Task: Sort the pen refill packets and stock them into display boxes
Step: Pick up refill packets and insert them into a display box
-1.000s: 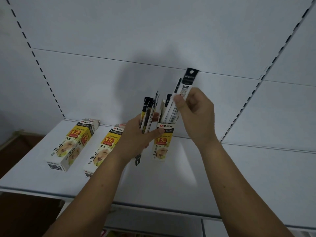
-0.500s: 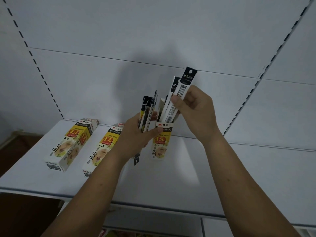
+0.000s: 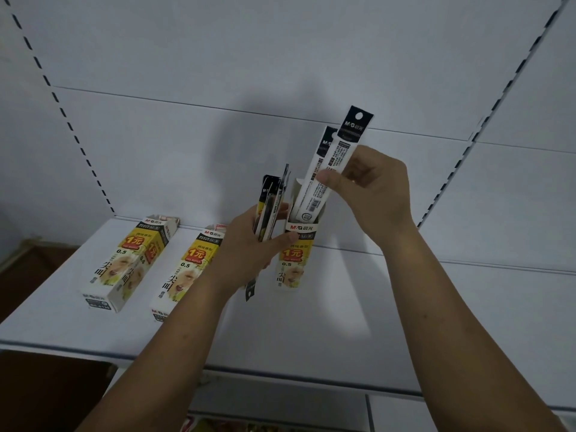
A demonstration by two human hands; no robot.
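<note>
Right hand [image 3: 374, 188] pinches a refill packet [image 3: 340, 151] standing in the upright display box [image 3: 291, 260]; left hand [image 3: 246, 244] grips a bundle of packets [image 3: 268, 205] beside it.

A shop is indicated: a white display shelf [image 3: 405, 310] is backed by plain panels [image 3: 280, 42] set between slotted uprights [image 3: 73, 134], and two printed display boxes [image 3: 124, 263] marked with a "1元" price are laid on it.
</note>
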